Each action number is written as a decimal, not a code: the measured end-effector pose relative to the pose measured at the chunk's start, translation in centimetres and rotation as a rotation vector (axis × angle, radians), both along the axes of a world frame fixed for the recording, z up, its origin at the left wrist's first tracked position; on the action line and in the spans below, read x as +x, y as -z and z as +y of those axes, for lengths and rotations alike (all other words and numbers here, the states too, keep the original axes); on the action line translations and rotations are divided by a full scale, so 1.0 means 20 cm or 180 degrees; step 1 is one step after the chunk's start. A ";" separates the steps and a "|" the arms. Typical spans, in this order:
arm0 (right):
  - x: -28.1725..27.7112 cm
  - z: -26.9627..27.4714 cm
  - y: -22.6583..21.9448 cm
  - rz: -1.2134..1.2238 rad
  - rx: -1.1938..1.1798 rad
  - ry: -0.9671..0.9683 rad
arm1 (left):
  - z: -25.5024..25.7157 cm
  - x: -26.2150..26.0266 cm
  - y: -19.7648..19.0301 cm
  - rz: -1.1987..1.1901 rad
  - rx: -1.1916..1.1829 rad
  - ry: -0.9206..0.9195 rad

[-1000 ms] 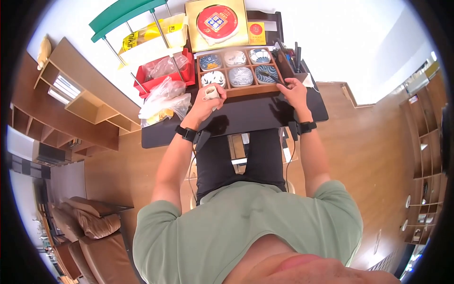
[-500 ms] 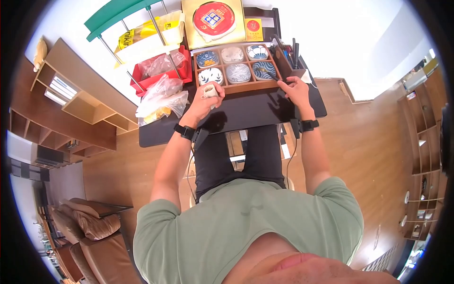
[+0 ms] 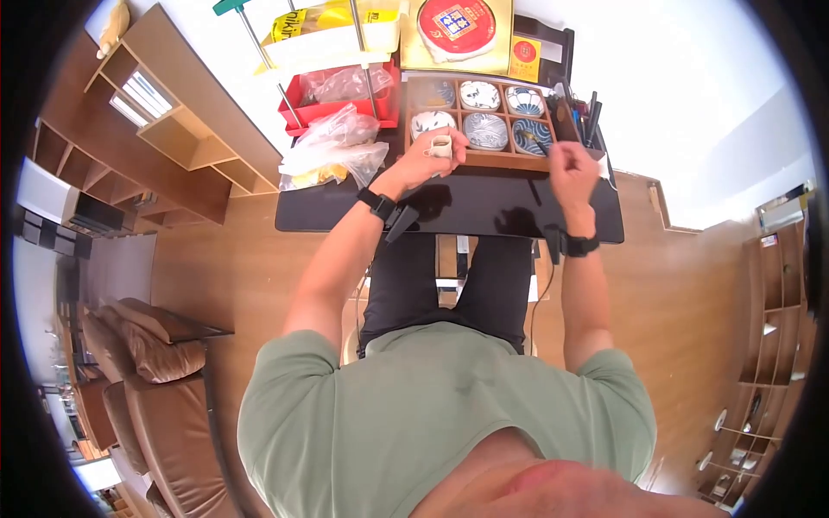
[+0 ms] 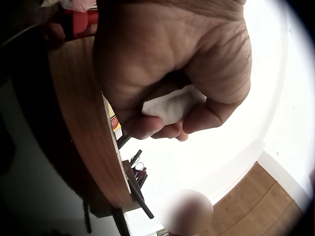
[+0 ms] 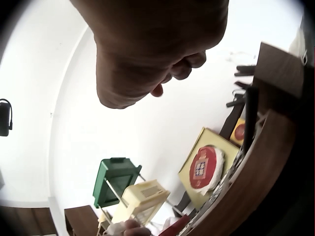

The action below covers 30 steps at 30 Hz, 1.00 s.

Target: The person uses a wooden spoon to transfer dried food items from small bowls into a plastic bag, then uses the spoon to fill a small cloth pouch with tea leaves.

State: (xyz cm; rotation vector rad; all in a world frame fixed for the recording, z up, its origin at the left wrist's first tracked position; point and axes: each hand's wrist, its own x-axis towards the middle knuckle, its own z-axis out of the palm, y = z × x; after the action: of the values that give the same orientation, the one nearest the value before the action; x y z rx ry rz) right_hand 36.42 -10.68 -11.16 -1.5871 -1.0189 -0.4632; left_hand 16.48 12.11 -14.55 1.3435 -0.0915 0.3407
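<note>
My left hand grips a small off-white object at the front edge of the wooden tray. In the left wrist view, thumb and fingertips press around its pale, soft-looking surface. The compartments hold patterned round items, including a blue wavy one. Across the tray's front right corner lies a thin black stick, its end jutting past the edge. Beside that corner hovers my right hand, fingers curled with nothing visible in them; its palm side shows in the right wrist view.
Left of the tray are plastic bags and a red bin under a cream rack shelf. A gold box with a red disc stands behind. At the right sits a pen holder. The dark table runs along the front.
The head view has shifted, so the table appears farther right and higher. My right hand has moved a little left relative to the tray, and its fingers have curled in. My left hand keeps its grip.
</note>
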 end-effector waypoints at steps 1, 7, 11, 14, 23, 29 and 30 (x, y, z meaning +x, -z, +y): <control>-0.02 0.06 0.02 0.0200 -0.0188 -0.0428 | 0.00 0.01 -0.01 0.0015 -0.0015 0.0012; -0.19 0.35 0.02 0.1431 -0.0817 -0.2087 | 0.00 0.06 -0.02 0.0197 -0.0007 0.0276; -0.25 0.40 -0.02 0.2034 -0.1001 -0.3048 | 0.01 0.05 0.00 0.0152 -0.0062 0.0436; -0.22 0.43 0.06 0.2016 -0.1134 -0.3078 | 0.02 0.05 0.02 0.0221 -0.0159 0.0447; -0.24 0.46 0.15 0.1961 -0.0578 -0.2872 | -0.03 -0.03 -0.06 0.0394 -0.0035 0.0066; -0.20 0.41 0.13 0.1700 -0.0677 -0.2509 | -0.05 -0.10 -0.02 0.0033 0.0328 -0.0970; -0.20 0.42 0.14 0.1648 -0.0717 -0.2483 | -0.05 -0.11 -0.01 0.0059 0.0410 -0.1127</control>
State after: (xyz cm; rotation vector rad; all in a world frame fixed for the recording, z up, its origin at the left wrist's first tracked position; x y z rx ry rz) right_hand 32.47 -2.33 -14.06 -1.2602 -1.1958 0.5823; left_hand 14.32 11.13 -14.39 1.4907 0.1444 0.6291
